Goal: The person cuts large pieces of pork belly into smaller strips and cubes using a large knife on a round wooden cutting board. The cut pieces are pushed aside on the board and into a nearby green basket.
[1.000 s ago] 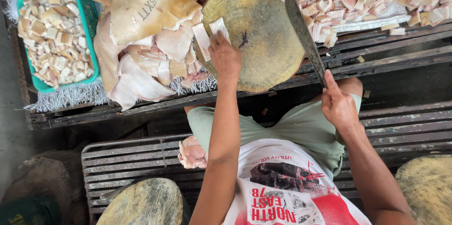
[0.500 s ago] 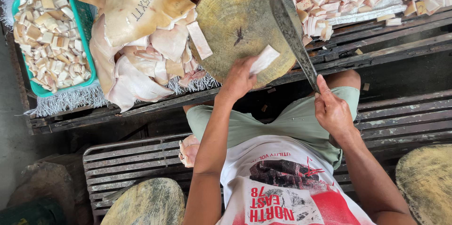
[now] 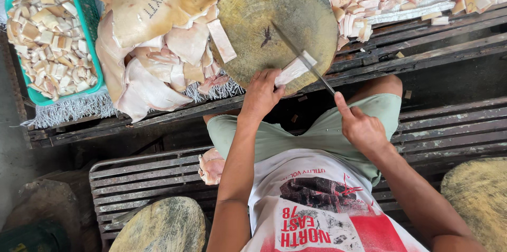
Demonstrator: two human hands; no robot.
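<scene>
Two piles (image 3: 158, 46) flank chopping block (image 3: 264, 14).

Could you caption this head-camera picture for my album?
Left hand steadies a pale strip on a round chopping block; right hand slices with a knife.
</scene>
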